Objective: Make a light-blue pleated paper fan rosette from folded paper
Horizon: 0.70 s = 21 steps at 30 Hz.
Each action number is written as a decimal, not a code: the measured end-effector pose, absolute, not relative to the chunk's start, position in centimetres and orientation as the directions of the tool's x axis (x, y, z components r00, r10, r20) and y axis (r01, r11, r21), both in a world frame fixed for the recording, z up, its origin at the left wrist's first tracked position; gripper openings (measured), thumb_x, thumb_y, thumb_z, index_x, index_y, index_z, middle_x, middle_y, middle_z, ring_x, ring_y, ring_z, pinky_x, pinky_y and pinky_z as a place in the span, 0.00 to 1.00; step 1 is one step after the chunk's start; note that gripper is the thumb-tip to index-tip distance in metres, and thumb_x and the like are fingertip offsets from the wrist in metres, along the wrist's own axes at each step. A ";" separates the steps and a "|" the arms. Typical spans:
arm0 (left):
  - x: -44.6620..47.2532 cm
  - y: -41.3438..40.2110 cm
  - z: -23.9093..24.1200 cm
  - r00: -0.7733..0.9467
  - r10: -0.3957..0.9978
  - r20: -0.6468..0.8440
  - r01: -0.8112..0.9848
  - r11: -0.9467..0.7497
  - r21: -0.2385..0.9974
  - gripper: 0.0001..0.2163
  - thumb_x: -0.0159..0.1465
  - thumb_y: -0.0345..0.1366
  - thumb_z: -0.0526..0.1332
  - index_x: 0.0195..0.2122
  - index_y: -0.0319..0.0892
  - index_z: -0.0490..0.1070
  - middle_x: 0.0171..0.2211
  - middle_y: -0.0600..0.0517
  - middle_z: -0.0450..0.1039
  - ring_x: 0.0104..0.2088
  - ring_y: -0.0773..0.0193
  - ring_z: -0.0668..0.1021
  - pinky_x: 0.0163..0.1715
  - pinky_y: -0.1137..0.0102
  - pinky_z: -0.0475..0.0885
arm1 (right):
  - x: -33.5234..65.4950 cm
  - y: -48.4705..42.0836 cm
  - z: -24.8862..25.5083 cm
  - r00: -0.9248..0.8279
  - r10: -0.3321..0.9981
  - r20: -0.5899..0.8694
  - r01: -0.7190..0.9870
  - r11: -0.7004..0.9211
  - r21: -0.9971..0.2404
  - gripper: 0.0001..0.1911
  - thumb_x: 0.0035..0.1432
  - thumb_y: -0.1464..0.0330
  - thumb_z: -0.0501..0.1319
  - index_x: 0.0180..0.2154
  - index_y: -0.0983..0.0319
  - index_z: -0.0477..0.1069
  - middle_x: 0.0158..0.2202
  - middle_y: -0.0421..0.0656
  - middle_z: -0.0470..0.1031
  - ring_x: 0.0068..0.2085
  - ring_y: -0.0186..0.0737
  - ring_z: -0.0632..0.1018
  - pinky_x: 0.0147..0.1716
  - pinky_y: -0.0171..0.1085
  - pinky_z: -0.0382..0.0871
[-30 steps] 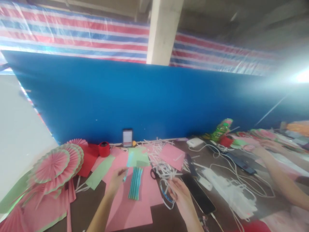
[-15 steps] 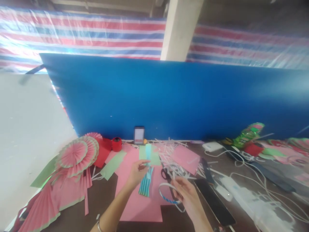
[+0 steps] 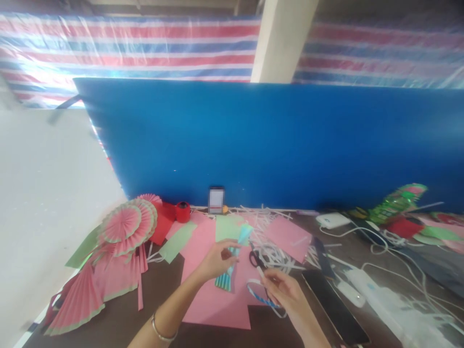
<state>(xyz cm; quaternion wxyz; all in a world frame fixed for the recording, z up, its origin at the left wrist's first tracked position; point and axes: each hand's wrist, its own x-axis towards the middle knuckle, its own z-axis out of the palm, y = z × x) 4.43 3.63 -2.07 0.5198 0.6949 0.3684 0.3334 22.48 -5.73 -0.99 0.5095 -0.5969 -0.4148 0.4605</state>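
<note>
Your left hand (image 3: 220, 258) has shifted farther across the pleated teal paper (image 3: 223, 282) in the head view, hiding part of it above the pink sheet (image 3: 217, 309); I cannot tell whether its curled grip pinches anything. Your right hand (image 3: 284, 289) pinches a looped white-and-blue strip (image 3: 264, 299) near the scissors (image 3: 254, 259).

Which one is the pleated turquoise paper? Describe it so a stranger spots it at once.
Below the blue partition, a large pink sheet lies on the brown table. Over it, the left hand partly hides the pleated paper. Narrow folds set it apart from the flat green sheet behind, turquoise colour from the pink fans at left.
</note>
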 end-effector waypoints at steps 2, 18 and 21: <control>4.3 3.6 -2.3 0.521 0.851 0.056 0.245 -0.212 0.946 0.15 0.55 0.30 0.57 0.45 0.41 0.69 0.36 0.50 0.72 0.27 0.69 0.71 0.30 0.72 0.69 | 22.7 -5.8 -0.4 0.139 0.981 -0.137 0.089 -0.150 -0.985 0.21 0.37 0.52 0.67 0.23 0.63 0.69 0.17 0.35 0.61 0.16 0.25 0.58 0.15 0.30 0.50; 3.2 5.0 -4.0 0.496 0.866 0.058 0.196 -0.177 0.964 0.10 0.50 0.24 0.56 0.32 0.37 0.73 0.31 0.48 0.74 0.28 0.66 0.75 0.28 0.73 0.69 | 23.6 -4.1 1.2 -0.284 0.942 -0.178 0.445 -0.035 -0.895 0.15 0.47 0.56 0.61 0.26 0.62 0.71 0.31 0.41 0.71 0.29 0.34 0.70 0.28 0.31 0.65; 2.9 5.2 -4.5 0.484 0.875 0.020 0.201 -0.133 0.970 0.08 0.49 0.24 0.56 0.28 0.36 0.73 0.30 0.48 0.74 0.27 0.66 0.75 0.27 0.73 0.69 | 23.6 -3.8 0.9 -0.301 0.927 -0.222 0.448 -0.068 -0.892 0.16 0.47 0.55 0.60 0.26 0.62 0.71 0.29 0.41 0.70 0.28 0.34 0.70 0.27 0.31 0.65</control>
